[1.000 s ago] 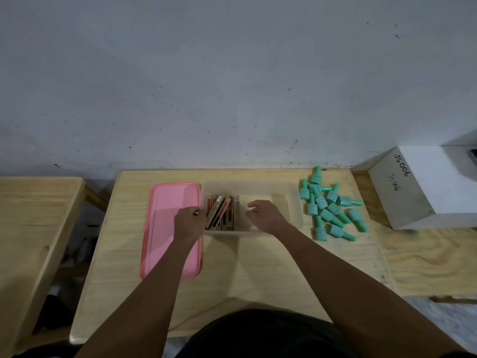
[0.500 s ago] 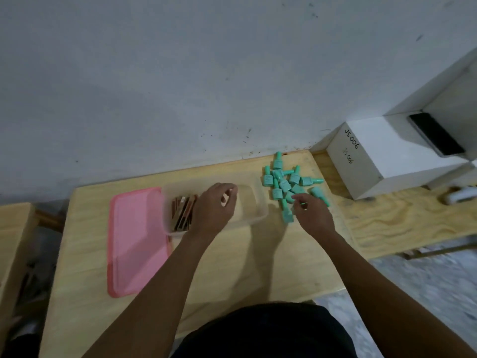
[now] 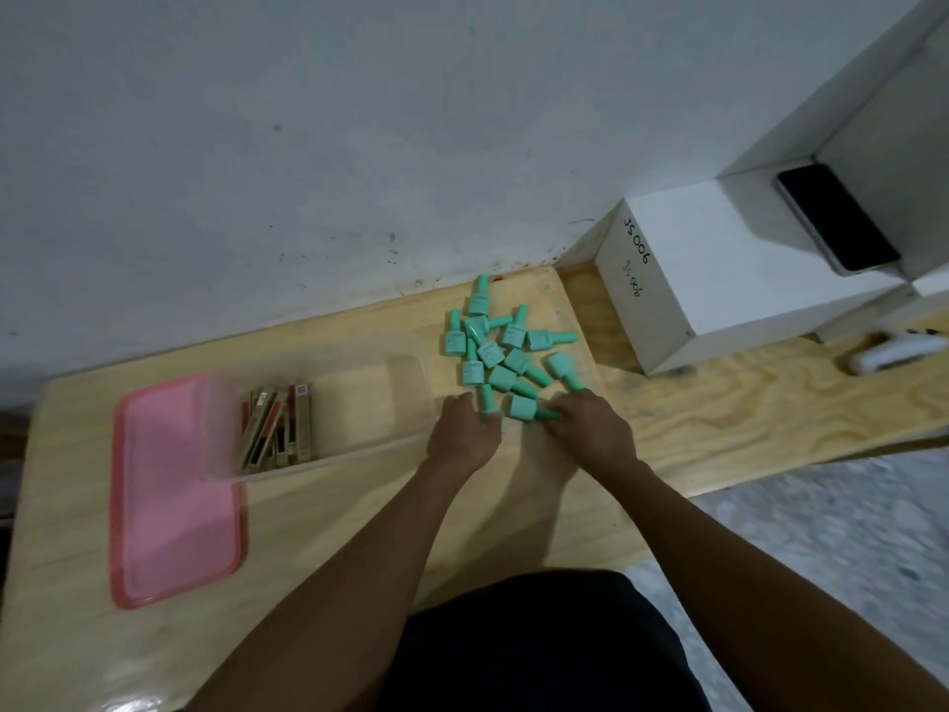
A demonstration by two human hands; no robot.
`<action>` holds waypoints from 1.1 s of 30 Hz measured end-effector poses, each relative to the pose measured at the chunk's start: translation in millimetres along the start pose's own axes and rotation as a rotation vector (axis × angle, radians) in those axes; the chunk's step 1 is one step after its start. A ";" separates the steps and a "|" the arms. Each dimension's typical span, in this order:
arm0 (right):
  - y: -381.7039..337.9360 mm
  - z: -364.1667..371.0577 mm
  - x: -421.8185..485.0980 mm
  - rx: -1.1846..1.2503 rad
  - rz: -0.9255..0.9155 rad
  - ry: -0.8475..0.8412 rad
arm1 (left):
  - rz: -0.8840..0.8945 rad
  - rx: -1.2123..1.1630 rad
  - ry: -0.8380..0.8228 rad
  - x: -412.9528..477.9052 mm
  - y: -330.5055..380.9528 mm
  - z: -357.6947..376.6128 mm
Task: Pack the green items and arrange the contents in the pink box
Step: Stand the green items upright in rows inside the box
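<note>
heap of small mint-green plastic bottles (image 3: 494, 352) on pale grained wooden worktop (image 3: 328, 531), left hand (image 3: 462, 440) fingers curled round one bottle (image 3: 486, 400), right hand (image 3: 590, 430) fingers pinching second bottle (image 3: 523, 406), clear rectangular plastic box (image 3: 369, 398) just left, against flat pink lid (image 3: 169, 495)

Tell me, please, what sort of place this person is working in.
Probably a makeshift packing or sorting workstation: bare plywood tables against a scuffed wall, a white box hand-marked JS006, and a heap of identical green bottles beside a clear tub.
</note>
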State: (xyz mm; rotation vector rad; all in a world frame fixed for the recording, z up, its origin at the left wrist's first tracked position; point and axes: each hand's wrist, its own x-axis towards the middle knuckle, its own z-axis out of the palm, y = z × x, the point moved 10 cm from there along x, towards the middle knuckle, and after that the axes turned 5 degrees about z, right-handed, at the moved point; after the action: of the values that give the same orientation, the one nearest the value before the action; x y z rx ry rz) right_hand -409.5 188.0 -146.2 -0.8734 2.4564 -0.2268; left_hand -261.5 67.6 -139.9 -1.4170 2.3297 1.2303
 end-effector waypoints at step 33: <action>-34.7 -47.0 1.9 1.028 -0.059 -0.153 | 0.032 -0.683 0.186 -21.4 8.8 -74.6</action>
State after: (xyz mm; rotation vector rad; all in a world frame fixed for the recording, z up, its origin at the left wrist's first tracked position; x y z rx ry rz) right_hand -416.7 159.1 -95.9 -0.4551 1.7765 -1.2414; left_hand -236.7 31.2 -75.4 -1.7368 2.1308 2.1213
